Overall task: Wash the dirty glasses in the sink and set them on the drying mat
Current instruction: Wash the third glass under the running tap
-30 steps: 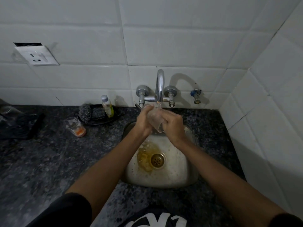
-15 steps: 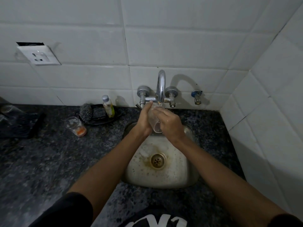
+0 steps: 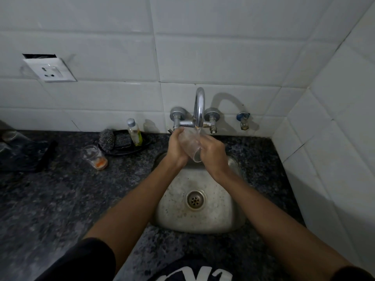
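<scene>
A clear glass (image 3: 191, 144) is tilted under the running tap (image 3: 199, 107), above the steel sink (image 3: 221, 216). My left hand (image 3: 177, 146) grips it from the left and my right hand (image 3: 213, 152) grips it from the right, near its open rim. A second glass (image 3: 94, 157) with orange dregs at its bottom stands on the dark counter to the left. The dark drying mat (image 3: 22, 157) lies at the far left edge, with a clear glass (image 3: 9, 135) standing at its back.
A black dish (image 3: 145, 144) behind the dirty glass holds scrubbers and a small soap bottle (image 3: 134, 131). White tiled walls close in at the back and right. A wall socket (image 3: 49, 69) hangs loose at upper left. Speckled granite counter (image 3: 60, 199) surrounds the sink.
The yellow-brown water pooled around the drain has run off, leaving the basin pale. Both hands stay on the glass under the tap, turning it slightly.
</scene>
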